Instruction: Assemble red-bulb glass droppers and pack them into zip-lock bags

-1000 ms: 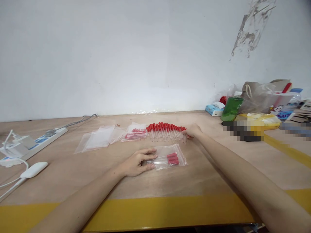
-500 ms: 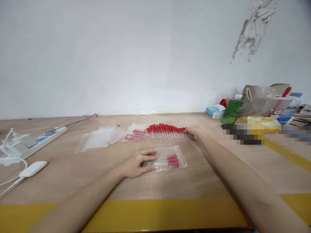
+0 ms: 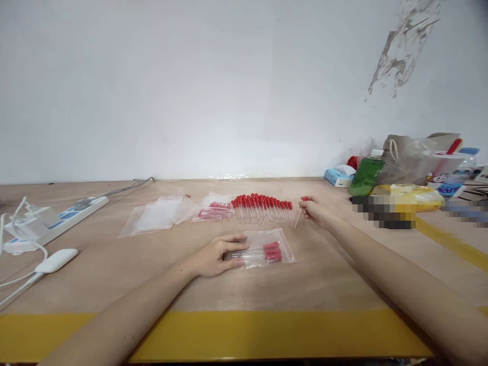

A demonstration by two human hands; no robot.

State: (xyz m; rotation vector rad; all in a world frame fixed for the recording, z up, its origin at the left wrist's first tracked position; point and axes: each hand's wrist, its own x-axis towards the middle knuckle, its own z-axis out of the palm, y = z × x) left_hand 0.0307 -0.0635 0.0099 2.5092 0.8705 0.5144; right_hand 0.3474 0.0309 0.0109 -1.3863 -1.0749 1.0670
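My left hand (image 3: 219, 255) rests on the table with thumb and fingers apart, their tips on the left end of a clear zip bag (image 3: 287, 249). Inside that bag lie three droppers (image 3: 272, 251) with red rubber bulbs, their clear tubes pointing left. My right hand (image 3: 313, 209) pinches a single dropper (image 3: 298, 218), tube slanting down and red bulb up at the fingertips. Just left of it, a row of loose red-bulbed droppers (image 3: 263, 206) lies side by side, tubes toward me.
Left of the row lie filled bags (image 3: 214, 212) and a stack of flat clear bags (image 3: 154, 216). A power strip (image 3: 64, 223) with cables is at far left. A green bottle (image 3: 366, 175), tissue pack (image 3: 337, 177) and yellow packet (image 3: 415, 195) stand at right.
My right hand has drawn one dropper away from the row's right end, moving slightly right. My left hand stays on the bag. The view has shifted a little.
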